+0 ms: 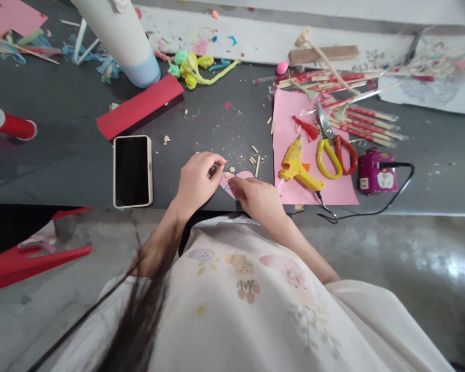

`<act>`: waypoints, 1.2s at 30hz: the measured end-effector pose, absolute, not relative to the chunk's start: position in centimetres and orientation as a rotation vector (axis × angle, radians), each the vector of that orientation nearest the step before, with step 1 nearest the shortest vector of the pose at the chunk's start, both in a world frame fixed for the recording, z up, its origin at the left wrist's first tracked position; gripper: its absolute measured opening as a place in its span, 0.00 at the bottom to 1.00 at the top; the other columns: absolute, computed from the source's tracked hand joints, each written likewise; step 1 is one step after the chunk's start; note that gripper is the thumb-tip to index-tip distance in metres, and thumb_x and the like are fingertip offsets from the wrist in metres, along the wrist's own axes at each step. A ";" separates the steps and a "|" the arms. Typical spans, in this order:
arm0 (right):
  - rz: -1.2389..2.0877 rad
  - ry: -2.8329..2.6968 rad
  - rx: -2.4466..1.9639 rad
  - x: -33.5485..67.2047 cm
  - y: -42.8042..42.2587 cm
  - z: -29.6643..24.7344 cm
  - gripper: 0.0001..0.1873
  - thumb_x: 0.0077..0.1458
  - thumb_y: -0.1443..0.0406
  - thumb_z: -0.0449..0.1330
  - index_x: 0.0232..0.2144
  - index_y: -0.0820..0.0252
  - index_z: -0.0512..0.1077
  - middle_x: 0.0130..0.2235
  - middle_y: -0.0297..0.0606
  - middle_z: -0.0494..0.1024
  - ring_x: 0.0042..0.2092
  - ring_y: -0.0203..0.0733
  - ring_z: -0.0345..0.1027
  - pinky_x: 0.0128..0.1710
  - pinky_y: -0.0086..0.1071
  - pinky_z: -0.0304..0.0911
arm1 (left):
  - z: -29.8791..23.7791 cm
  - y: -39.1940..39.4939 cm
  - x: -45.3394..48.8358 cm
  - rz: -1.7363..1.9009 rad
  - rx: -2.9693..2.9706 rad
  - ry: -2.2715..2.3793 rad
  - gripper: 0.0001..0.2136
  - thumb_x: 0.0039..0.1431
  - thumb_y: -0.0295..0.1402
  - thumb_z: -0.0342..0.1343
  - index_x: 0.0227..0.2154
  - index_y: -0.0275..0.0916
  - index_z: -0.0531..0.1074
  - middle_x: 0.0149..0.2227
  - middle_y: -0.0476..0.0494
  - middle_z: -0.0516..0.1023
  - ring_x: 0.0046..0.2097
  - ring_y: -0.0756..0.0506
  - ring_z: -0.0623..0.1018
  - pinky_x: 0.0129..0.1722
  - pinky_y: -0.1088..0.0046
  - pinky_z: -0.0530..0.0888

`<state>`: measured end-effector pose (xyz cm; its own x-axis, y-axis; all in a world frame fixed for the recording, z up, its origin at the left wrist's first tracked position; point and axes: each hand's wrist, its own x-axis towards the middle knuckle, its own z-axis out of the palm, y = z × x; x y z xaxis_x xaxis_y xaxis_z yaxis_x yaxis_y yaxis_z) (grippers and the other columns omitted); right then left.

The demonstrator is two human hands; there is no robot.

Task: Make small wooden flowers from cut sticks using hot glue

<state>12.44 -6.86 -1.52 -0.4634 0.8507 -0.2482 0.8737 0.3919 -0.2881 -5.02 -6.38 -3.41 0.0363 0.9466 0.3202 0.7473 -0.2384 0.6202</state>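
Observation:
A small pink paper heart (246,174) lies at the front edge of the dark table, with thin dark lines on it and a few pale crumbs by its left lobe. My right hand (261,199) is closed at the heart, its fingertips pressed on the paper and covering part of it. Just left of the heart, my left hand (199,178) is raised a little with thumb and forefinger brought together. Whatever those fingers may pinch is too small to make out. Short pale stick pieces (254,159) are scattered beyond the heart.
To the right, a pink sheet (341,194) carries a yellow glue gun (296,165) and scissors (326,124); a black cord runs to a purple box (375,173). Leftward lie a phone (132,171), a red paper strip (141,106), a white-and-blue bottle (120,39) and a red spool (17,126).

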 end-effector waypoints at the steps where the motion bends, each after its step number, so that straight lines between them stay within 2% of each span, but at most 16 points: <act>1: -0.590 2.571 1.596 12.4 -6.9 -1.6 0.17 0.64 0.65 0.48 0.49 0.50 0.72 0.39 0.38 0.80 0.35 0.40 0.72 0.29 0.32 0.49 | -3.5 -6.3 -5.1 0.985 2.064 1.748 0.05 0.59 0.25 0.54 0.34 0.40 0.73 0.35 0.49 0.79 0.37 0.50 0.76 0.41 0.73 0.71; 8: -0.577 2.606 1.585 12.6 -6.9 -1.8 0.17 0.64 0.65 0.48 0.50 0.51 0.72 0.38 0.38 0.80 0.34 0.41 0.71 0.29 0.33 0.48 | -3.8 -6.3 -5.8 0.689 2.228 1.728 0.07 0.62 0.30 0.51 0.37 0.40 0.75 0.39 0.44 0.78 0.46 0.44 0.73 0.49 0.65 0.69; 16: -0.562 2.676 1.609 13.1 -6.7 -2.0 0.15 0.64 0.66 0.48 0.41 0.57 0.75 0.36 0.39 0.79 0.36 0.42 0.71 0.30 0.33 0.48 | -3.9 -6.3 -5.2 0.512 2.336 1.673 0.12 0.62 0.41 0.53 0.40 0.39 0.76 0.40 0.41 0.76 0.46 0.40 0.70 0.47 0.61 0.68; 28: -0.602 2.686 1.698 13.2 -6.1 -2.2 0.13 0.64 0.65 0.50 0.40 0.58 0.74 0.38 0.39 0.80 0.36 0.41 0.71 0.31 0.33 0.48 | -3.4 -6.5 -4.8 0.392 2.390 1.739 0.11 0.60 0.41 0.55 0.36 0.39 0.76 0.39 0.40 0.76 0.45 0.37 0.70 0.42 0.59 0.66; 36: -0.572 2.686 1.678 13.4 -6.2 -2.4 0.15 0.65 0.64 0.48 0.41 0.57 0.75 0.36 0.39 0.79 0.34 0.40 0.69 0.30 0.32 0.47 | -3.2 -6.5 -4.8 0.345 2.431 1.683 0.13 0.65 0.39 0.49 0.36 0.39 0.76 0.39 0.39 0.76 0.45 0.38 0.70 0.41 0.59 0.65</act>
